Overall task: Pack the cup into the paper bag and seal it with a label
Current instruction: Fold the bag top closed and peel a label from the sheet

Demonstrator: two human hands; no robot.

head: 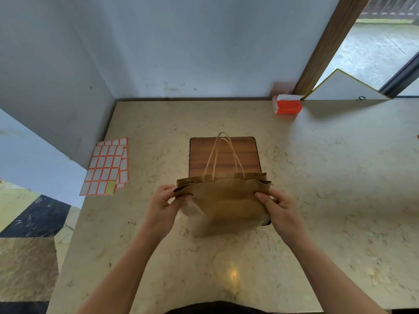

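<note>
Left hand (pixel 169 201) and right hand (pixel 275 206) each pinch the paper bag (pixel 226 200) top, pressing it flat for sealing. Label sheets (pixel 106 167) wait at nine o'clock. The cup is maybe inside.

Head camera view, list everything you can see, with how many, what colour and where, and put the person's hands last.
paper bag: one, brown, twine handles up, centre of counter
wooden board: one, brown, set in the counter behind the bag
label sheets: at least two overlapping, white with orange borders, counter's left edge
tissue pack: one, orange and white, far right by the wall
counter: one, beige marble
cup: not visible
left hand: grips bag's left top edge
right hand: grips bag's right top edge
</note>
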